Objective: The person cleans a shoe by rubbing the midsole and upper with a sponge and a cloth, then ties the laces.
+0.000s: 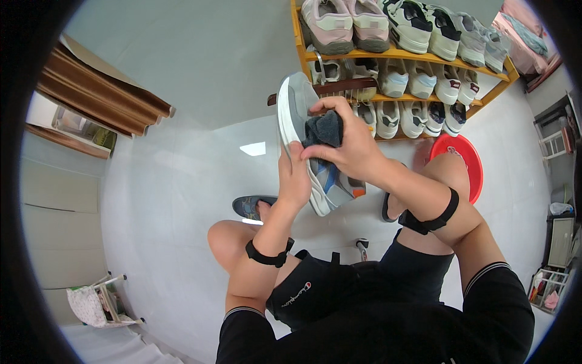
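Note:
A grey sneaker (291,102) with a white sole, blue stripes and an orange patch is held up before me, tilted on its side. My left hand (295,179) grips it by the sole edge near the middle. In my right hand (357,145) is a bunched dark grey cloth (323,129), pressed against the upper of the sneaker. The thumb of that hand lies close to my left thumb. Part of the shoe's upper is hidden behind my right hand and the cloth.
A wooden shoe rack (493,70) with several pairs of sneakers stands ahead to the right. A brown hanger-like bar (354,85) hangs at its front. Beside my right knee sits a red basin (476,175). A brown curtain (100,88) is at far left.

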{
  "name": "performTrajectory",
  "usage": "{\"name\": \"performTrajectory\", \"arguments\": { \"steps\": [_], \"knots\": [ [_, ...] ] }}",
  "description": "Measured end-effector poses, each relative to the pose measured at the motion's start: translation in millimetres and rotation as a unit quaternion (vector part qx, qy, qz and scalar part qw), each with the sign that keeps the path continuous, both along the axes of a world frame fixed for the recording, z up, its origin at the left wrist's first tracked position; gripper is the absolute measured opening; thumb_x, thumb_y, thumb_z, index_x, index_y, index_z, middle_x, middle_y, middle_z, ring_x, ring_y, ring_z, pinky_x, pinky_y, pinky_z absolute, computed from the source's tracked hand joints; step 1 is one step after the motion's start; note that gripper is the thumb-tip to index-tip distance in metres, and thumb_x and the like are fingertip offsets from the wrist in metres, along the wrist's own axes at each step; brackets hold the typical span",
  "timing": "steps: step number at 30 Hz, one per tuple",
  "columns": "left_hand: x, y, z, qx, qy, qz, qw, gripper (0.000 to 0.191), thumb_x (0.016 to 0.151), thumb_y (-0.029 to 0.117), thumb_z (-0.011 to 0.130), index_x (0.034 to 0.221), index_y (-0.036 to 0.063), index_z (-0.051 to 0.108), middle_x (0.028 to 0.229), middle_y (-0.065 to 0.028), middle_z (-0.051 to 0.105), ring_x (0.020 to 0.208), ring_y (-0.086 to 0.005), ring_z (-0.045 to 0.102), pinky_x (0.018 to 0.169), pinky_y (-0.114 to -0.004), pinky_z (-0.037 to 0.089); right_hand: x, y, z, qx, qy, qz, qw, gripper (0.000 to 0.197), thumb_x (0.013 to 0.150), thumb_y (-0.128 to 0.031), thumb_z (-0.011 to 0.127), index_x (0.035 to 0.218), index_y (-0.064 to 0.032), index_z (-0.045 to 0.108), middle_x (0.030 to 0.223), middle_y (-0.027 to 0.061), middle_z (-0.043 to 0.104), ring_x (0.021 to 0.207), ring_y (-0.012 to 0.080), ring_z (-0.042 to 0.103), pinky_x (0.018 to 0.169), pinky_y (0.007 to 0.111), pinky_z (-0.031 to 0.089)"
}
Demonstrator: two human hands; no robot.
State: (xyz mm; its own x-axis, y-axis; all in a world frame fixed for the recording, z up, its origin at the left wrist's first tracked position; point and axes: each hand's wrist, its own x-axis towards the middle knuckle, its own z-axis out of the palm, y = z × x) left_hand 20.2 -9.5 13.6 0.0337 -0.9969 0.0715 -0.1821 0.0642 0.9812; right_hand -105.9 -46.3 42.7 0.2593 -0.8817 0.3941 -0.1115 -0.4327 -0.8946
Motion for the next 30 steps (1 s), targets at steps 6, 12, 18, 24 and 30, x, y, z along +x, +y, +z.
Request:
{"name": "performTrajectory", "arguments": {
  "steps": [6,12,18,24,30],
  "knots": [
    [-7.3,5.2,-7.9,-0.025,0.03,-0.019,0.999,0.054,0.081,0.041,0.032,0.11,-0.0043,0.032,0.095,-0.0107,0.045,0.086,-0.0151,0.041,0.076,-0.026,0.033,-2.9,-7.7,2.7,-0.092,0.066,-0.141,0.984,0.036,0.058,-0.02,0.07,0.079,-0.0047,0.044,0.055,0.0055,0.048,0.048,0.0142,0.048,0.047,0.023,0.04],
    [-7.7,5.9,-1.2,0.063,0.08,-0.066,0.993,0.055,0.079,0.039,0.038,0.114,-0.0029,0.03,0.098,-0.0087,0.044,0.088,-0.014,0.04,0.078,-0.025,0.032,-19.3,-25.4,12.7,-0.194,0.008,-0.199,0.961,0.034,0.059,-0.017,0.067,0.081,-0.0043,0.045,0.069,0.0096,0.053,0.062,0.024,0.053,0.052,0.028,0.042],
    [-6.5,3.1,-1.4,0.169,0.264,-0.038,0.949,0.045,0.082,0.036,0.028,0.108,0.0009,0.036,0.102,-0.01,0.046,0.091,-0.0178,0.048,0.079,-0.029,0.038,-1.4,-19.3,3.9,-0.34,0.122,0.096,0.928,0.027,0.054,0.004,0.056,0.075,-0.0054,0.041,0.094,0.0086,0.05,0.1,0.0302,0.041,0.087,0.046,0.027],
    [-1.1,5.2,-4.0,0.2,0.242,-0.116,0.942,0.048,0.079,0.038,0.037,0.104,-0.0037,0.04,0.096,-0.0094,0.047,0.086,-0.0131,0.046,0.074,-0.025,0.038,-13.1,-35.6,7.2,-0.161,0.009,-0.072,0.984,0.025,0.061,0.003,0.058,0.079,-0.0017,0.042,0.087,0.0101,0.053,0.082,0.0267,0.051,0.077,0.033,0.038],
    [0.8,8.1,1.1,0.179,0.259,-0.065,0.947,0.036,0.073,0.02,0.05,0.098,-0.0038,0.041,0.088,-0.0059,0.047,0.077,-0.0106,0.046,0.066,-0.023,0.039,-3.9,-23.7,8.9,-0.324,0.119,0.0,0.938,0.025,0.06,-0.008,0.063,0.08,-0.0041,0.048,0.093,0.0096,0.052,0.084,0.0264,0.048,0.07,0.031,0.041]
  ]
}}
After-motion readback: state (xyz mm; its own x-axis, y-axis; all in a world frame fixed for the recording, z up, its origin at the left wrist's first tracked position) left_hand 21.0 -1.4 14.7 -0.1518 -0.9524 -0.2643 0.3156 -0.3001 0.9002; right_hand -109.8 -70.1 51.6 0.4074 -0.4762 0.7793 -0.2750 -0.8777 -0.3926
